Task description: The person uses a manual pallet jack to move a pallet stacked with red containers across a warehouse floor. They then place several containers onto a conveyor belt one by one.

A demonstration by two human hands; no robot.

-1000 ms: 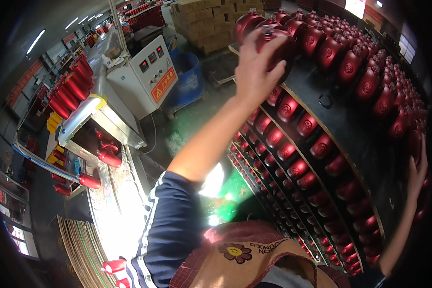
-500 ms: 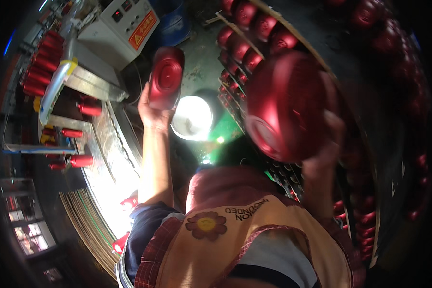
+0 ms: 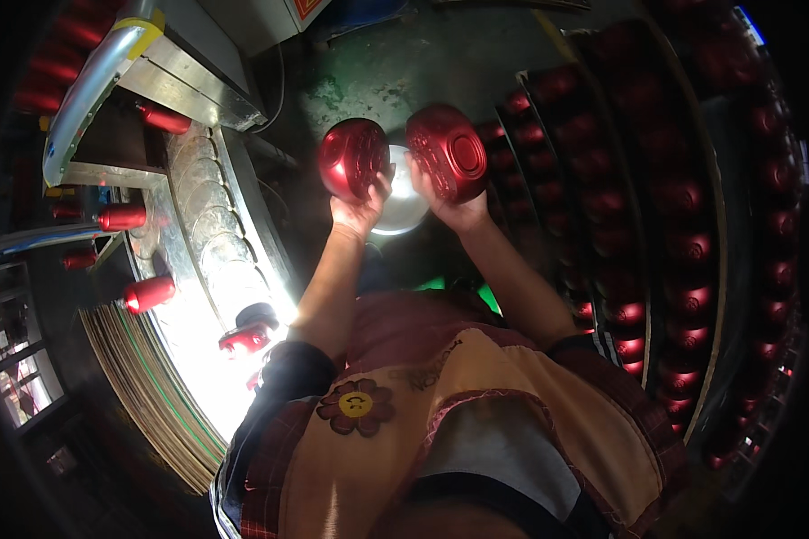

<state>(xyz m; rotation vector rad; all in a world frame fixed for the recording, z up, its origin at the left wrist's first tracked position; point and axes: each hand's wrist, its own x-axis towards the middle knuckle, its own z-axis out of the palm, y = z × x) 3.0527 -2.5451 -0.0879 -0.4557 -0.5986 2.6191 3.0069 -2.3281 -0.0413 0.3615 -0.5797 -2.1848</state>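
Observation:
Side by side in front of me are two glossy dark-red bottles with rounded bodies. My left hand is closed round the lower part of the left bottle, fingers along its inner side. Around the right bottle my right hand is closed from below; this bottle's base, with a ring-shaped recess, faces up toward me. The two bottles are a small gap apart. Below and behind them stands a round white bucket on the floor, partly hidden by my hands.
At left a brightly lit conveyor runs alongside me, with red bottles lying sideways beside it. Stacked brown sheets stand at lower left. Tiered boards full of red bottles fill the right side. A grey cabinet is at the top.
The right bottle has moved away from near the camera and leftward, beside the left one. The left bottle has turned and shifted slightly right. My view has swung toward the right.

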